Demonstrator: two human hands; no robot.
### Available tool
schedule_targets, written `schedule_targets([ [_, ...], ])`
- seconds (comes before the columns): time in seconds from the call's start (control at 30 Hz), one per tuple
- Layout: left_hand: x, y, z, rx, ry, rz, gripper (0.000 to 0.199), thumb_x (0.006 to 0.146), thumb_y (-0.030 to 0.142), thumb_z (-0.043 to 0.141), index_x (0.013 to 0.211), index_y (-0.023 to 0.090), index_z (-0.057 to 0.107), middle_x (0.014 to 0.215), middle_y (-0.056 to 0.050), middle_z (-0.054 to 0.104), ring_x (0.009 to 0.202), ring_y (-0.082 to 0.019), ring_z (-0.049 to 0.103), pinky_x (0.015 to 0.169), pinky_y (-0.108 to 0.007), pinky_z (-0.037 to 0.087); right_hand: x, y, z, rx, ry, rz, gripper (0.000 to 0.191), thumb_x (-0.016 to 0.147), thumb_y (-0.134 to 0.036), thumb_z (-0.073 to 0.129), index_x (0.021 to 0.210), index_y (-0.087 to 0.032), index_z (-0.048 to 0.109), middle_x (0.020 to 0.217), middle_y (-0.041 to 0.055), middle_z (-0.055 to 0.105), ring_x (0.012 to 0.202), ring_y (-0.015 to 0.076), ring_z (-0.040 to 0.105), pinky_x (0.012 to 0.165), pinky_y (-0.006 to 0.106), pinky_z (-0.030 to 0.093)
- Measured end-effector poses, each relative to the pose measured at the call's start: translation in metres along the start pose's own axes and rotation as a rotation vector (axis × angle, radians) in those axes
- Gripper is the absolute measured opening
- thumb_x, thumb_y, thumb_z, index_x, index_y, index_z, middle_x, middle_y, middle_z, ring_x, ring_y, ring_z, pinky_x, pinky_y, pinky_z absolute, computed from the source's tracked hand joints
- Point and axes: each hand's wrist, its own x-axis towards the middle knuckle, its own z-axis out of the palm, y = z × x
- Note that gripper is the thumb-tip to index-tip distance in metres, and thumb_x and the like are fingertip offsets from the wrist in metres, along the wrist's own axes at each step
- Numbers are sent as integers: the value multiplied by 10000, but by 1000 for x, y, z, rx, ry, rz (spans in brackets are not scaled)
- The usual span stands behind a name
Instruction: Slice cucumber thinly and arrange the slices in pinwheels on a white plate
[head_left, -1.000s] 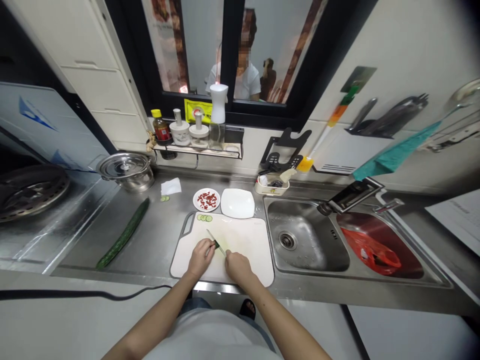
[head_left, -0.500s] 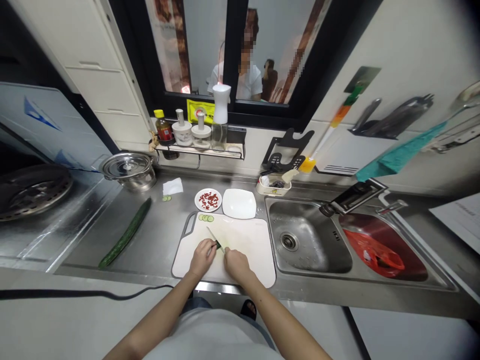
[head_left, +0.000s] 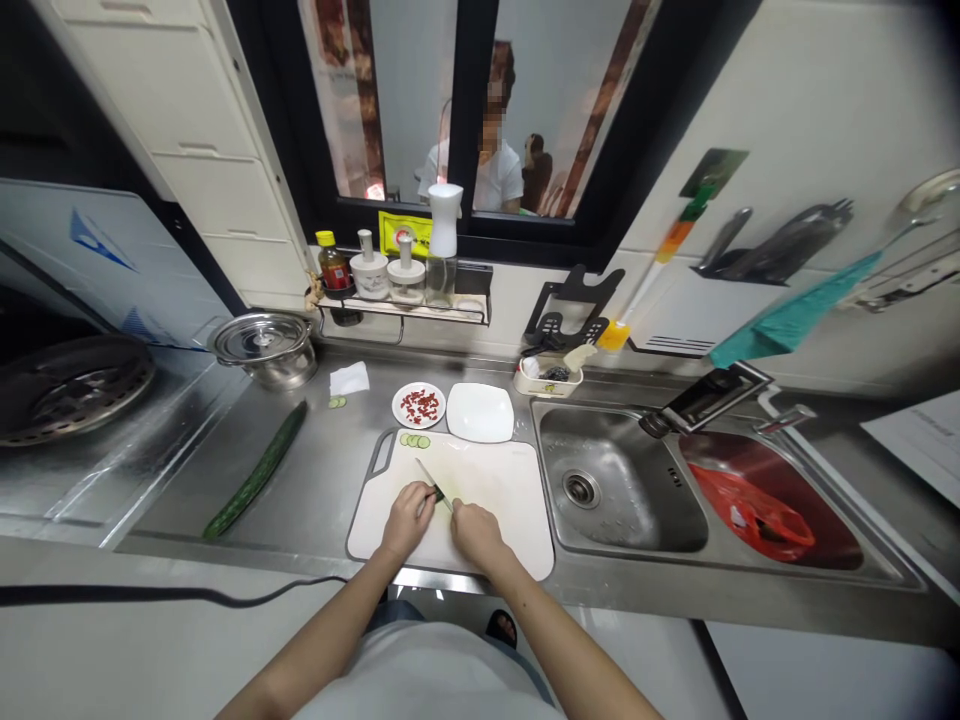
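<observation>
My right hand (head_left: 475, 530) is closed round the handle of a knife (head_left: 429, 473), whose blade points up and to the left over the white cutting board (head_left: 502, 500). Pinched under the fingers of my left hand (head_left: 409, 515) is a short dark green piece of cucumber (head_left: 439, 494), right against the blade; most of it is hidden. Several cucumber slices (head_left: 415, 441) lie in a row at the board's top left. A whole cucumber (head_left: 259, 470) rests on the steel counter to the left.
Behind the board stand a plate with chopped red bits (head_left: 418, 406) and a white plate (head_left: 480, 412). A sink (head_left: 622, 480) lies to the right, with a red bag (head_left: 757, 515) in its second basin. A lidded pot (head_left: 266, 350) and a white paper (head_left: 349, 378) are at left.
The whole view has shifted slightly downward in the picture. Both hands keep their places on the knife and the cucumber piece.
</observation>
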Motion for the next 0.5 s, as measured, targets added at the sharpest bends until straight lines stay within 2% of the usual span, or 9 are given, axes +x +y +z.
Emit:
schedule_targets([
  [0.33, 0, -1, 1, -14, 14, 5, 164, 902, 232, 448, 927, 213, 609, 898, -57, 628, 870, -182, 601, 781, -341, 514, -32, 14, 3, -10, -50, 39, 320, 878, -96, 361, 1108, -102, 584, 967, 173, 680, 948, 249, 650, 744, 315, 462],
  [0.5, 0, 0, 0, -36, 17, -9, 167, 903, 236, 450, 942, 210, 610, 914, -60, 630, 888, -185, 600, 808, -357, 509, -40, 19, 7, -2, -34, 44, 321, 867, -94, 367, 1091, -110, 596, 960, 172, 680, 934, 254, 651, 732, 319, 455],
])
